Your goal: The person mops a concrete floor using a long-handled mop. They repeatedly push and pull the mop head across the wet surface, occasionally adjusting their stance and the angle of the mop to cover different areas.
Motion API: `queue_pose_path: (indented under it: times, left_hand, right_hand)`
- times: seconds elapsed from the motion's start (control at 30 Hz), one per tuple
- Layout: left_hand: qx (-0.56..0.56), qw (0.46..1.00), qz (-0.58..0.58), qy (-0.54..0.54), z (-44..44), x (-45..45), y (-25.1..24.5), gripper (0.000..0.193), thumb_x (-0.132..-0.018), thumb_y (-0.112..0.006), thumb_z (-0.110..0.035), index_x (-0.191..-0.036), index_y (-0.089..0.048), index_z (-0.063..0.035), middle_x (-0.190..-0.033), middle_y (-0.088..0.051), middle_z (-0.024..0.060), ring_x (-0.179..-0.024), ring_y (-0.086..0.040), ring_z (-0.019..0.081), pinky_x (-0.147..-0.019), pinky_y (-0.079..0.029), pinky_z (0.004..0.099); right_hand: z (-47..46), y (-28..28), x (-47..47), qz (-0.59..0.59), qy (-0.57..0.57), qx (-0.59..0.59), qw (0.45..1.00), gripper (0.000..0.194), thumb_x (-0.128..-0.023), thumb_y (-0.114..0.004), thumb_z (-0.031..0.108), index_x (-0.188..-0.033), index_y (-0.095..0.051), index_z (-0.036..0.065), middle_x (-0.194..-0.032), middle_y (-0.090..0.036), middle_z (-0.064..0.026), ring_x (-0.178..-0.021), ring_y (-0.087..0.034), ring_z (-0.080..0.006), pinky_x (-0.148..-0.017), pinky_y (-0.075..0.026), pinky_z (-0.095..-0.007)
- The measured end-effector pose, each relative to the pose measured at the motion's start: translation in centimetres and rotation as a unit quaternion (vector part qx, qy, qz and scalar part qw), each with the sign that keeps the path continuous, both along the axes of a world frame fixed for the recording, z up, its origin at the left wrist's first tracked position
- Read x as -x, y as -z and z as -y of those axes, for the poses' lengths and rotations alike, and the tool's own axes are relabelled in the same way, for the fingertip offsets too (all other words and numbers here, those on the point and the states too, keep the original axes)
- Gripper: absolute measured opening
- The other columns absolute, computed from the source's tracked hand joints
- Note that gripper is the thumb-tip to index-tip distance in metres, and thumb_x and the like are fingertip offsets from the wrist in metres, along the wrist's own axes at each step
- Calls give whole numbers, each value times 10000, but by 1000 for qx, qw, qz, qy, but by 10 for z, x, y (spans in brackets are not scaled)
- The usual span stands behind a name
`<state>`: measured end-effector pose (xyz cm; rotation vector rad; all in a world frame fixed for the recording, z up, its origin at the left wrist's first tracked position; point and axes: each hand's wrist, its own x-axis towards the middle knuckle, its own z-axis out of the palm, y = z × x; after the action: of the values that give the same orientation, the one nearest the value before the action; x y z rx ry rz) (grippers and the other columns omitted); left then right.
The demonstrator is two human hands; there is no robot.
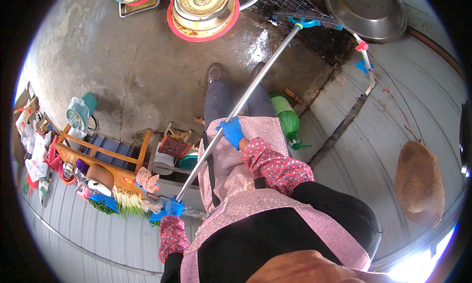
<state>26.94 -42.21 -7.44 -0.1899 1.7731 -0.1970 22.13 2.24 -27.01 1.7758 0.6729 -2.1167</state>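
Both my hands wear blue gloves and grip the metal pole [243,100] of a floor squeegee. My left hand [174,207] is closed round the pole's upper end, beside the wooden table. My right hand [232,132] holds the pole further down, in front of my pink apron. The squeegee's blue and dark head [308,22] lies at the far end, by a dark metal grate [280,1] at the floor's edge. Wet concrete floor [166,69] shines near the head. Fingers on the pole's far side are partly hidden.
Stacked bowls in a pink-rimmed basin [202,35] stand ahead. A large metal basin [368,12] leans at the right wall, above a white pipe [365,58]. A green bottle [287,117] stands by my leg. A wooden table [110,172] bears vegetables; a straw hat [420,183] hangs right.
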Motion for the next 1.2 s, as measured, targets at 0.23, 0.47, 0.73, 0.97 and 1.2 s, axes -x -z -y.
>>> queue_pose_path:
  times: [0.23, 0.47, 0.73, 0.97, 1.2]
  left_hand:
    - [-8, 996, -57, 71, -73, 48, -11, 188, -709, -543, -246, -805, -575, -88, -692, -597, 174, -666, -579, 369, -594, -463, 451]
    - [-3, 994, -49, 96, -107, 76, -11, 141, -753, -509, -188, -824, -569, -82, -706, -599, 184, -675, -586, 366, -588, -468, 455]
    - [-13, 990, -82, 113, -87, 84, 8, 136, -744, -517, -196, -792, -578, -83, -722, -590, 197, -705, -578, 372, -592, -456, 460]
    - [-45, 982, -136, 125, -88, 94, 24, 133, -727, -538, -207, -783, -579, -94, -698, -591, 171, -671, -567, 379, -569, -441, 462]
    - [-32, 982, -156, 99, -177, 123, -4, 152, -730, -541, -197, -832, -588, -96, -713, -601, 165, -680, -585, 346, -584, -453, 434]
  right_hand:
    - [-7, 3, 7, -37, 2, -8, 999, 282, -781, -495, -24, -941, -264, 2, -810, -473, -145, -599, -590, -249, -493, -512, -334]
    - [-17, 4, 16, -24, -6, -43, 999, 172, -776, -525, 24, -865, -389, -32, -760, -533, -133, -639, -612, -251, -510, -511, -326]
    - [-32, -1, 33, 4, 23, -48, 999, 167, -759, -534, 5, -850, -397, -25, -745, -526, -128, -614, -600, -250, -510, -519, -330]
    - [-47, 4, 39, -8, 79, -59, 995, 73, -732, -529, -23, -739, -457, -23, -633, -512, -98, -567, -590, -247, -490, -514, -340]
    - [-76, 39, 58, -29, 174, -25, 984, 125, -781, -512, 120, -683, -474, 53, -536, -451, -60, -443, -486, -198, -425, -449, -352]
